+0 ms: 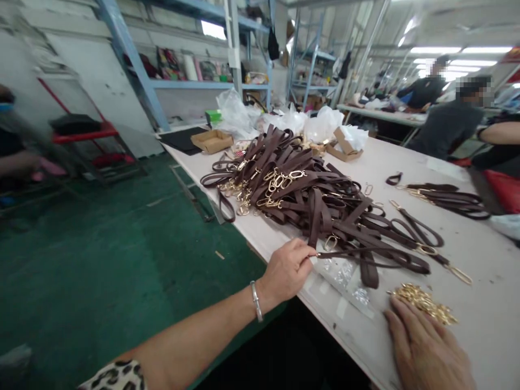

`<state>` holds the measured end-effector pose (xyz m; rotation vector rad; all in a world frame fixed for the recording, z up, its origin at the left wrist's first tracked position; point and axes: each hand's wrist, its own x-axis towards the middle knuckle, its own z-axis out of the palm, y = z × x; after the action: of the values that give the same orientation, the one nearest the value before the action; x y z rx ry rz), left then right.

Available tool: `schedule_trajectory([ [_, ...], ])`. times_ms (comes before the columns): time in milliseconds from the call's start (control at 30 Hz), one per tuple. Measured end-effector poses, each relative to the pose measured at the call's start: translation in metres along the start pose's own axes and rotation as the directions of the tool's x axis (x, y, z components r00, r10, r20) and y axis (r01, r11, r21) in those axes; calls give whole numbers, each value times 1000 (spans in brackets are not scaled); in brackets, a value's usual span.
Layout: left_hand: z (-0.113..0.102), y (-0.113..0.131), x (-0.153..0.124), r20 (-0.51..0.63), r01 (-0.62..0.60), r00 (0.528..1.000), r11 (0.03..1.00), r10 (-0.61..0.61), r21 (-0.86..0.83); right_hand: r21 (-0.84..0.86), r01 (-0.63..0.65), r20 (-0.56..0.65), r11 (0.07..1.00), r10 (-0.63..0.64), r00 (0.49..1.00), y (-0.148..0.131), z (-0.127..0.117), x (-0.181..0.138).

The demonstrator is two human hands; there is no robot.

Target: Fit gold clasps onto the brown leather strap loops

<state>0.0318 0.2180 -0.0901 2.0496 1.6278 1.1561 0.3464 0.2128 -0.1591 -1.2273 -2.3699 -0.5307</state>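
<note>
My left hand is closed in a pinch on the end of a dark brown strap at the table's near edge. The strap runs off to the right and loops back among others. My right hand lies palm down on the table, fingers stretched out, with its fingertips at a small pile of gold metal fittings. Whether a fitting is under the fingertips is hidden. Beyond my hands lies a big heap of brown straps with gold oval rings and clasps. Small clear plastic bags rest between my hands.
Several finished-looking straps lie at the right. Clear plastic bags and an open cardboard box stand behind the heap. The table edge drops to a green floor at the left. Other people sit at the back right.
</note>
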Motion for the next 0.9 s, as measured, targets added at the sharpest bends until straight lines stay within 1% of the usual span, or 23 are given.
schedule_trajectory([
  [67,4,4,-2,50,-16,999,999,17,-37,29,-153,-14,988,154,988,-10,-4,5],
  [133,7,6,-4,79,-16,997,998,21,-64,42,-283,-27,958,284,958,-18,-9,7],
  [167,7,7,-5,78,-3,997,997,9,-80,43,-329,-27,943,330,944,-20,-11,7],
  [267,4,13,-7,23,92,996,984,-90,-152,48,-389,-17,920,390,921,-22,-19,4],
  [333,-1,20,-9,-21,162,985,962,-171,-218,52,-376,-21,925,377,926,-20,-23,1],
  [367,-4,23,-10,-29,192,978,946,-206,-260,48,-365,-24,930,366,930,-19,-24,0],
  [400,-6,27,-11,-14,226,970,922,-243,-314,41,-354,-26,934,355,935,-18,-25,-1],
  [433,-8,30,-12,31,271,959,882,-281,-386,35,-342,-24,939,343,939,-17,-25,-2],
  [467,-10,33,-14,103,331,941,818,-322,-470,31,-331,-21,943,332,943,-17,-25,-2],
  [500,-11,35,-16,194,400,915,729,-354,-555,33,-325,-24,945,326,945,-16,-25,-3],
  [567,-11,40,-20,380,528,847,510,-371,-679,58,-323,-37,944,326,945,-15,-26,-3],
  [633,-10,43,-26,513,611,786,306,-346,-730,118,-333,-46,935,340,939,-16,-30,-5],
  [667,-10,44,-30,559,639,761,228,-330,-735,156,-334,-41,930,344,938,-17,-34,-7],
  [733,-9,46,-37,624,679,717,111,-309,-725,224,-348,-23,910,362,932,-20,-41,-12],
  [767,-8,46,-40,649,694,698,66,-302,-717,244,-379,-21,893,395,918,-21,-45,-14],
  [833,-7,48,-45,691,720,667,-1,-278,-694,253,-472,-18,845,492,871,-24,-50,-18],
  [900,-7,51,-48,735,749,639,-36,-227,-662,243,-565,14,789,580,815,-26,-52,-19],
])
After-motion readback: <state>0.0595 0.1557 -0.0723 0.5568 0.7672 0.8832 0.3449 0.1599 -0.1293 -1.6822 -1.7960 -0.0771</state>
